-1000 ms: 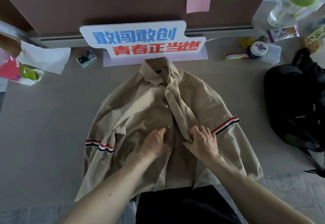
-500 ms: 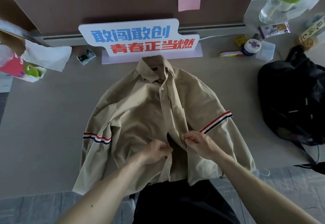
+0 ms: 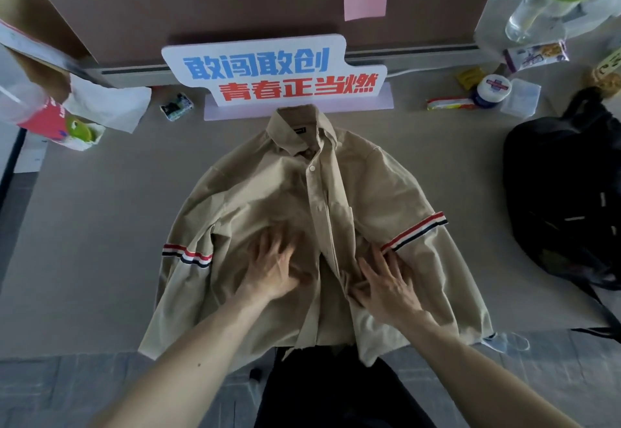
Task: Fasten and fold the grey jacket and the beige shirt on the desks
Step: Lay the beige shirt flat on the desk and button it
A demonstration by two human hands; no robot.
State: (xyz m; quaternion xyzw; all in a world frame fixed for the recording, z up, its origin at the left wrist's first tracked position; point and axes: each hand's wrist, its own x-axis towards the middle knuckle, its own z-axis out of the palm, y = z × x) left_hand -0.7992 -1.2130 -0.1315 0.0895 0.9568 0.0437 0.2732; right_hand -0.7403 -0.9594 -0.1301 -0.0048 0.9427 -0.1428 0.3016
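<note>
Grey tabletop (image 3: 100, 226) under a brown partition, slogan sign (image 3: 268, 74) standing at the back, and there's the beige shirt (image 3: 268, 189) spread front-up in the centre of the frame, collar toward the sign, hem at the near edge. The left hand (image 3: 274, 266) lies flat, fingers splayed, on the panel left of the placket. The right hand (image 3: 386, 279) is flat and spread too, just right of it. A black bag (image 3: 564, 209) sits at the right edge.

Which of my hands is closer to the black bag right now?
Right. The right hand rests flat on the beige shirt on the side toward the black bag, apart from it; the left hand rests on the shirt's other half, farther away.
</note>
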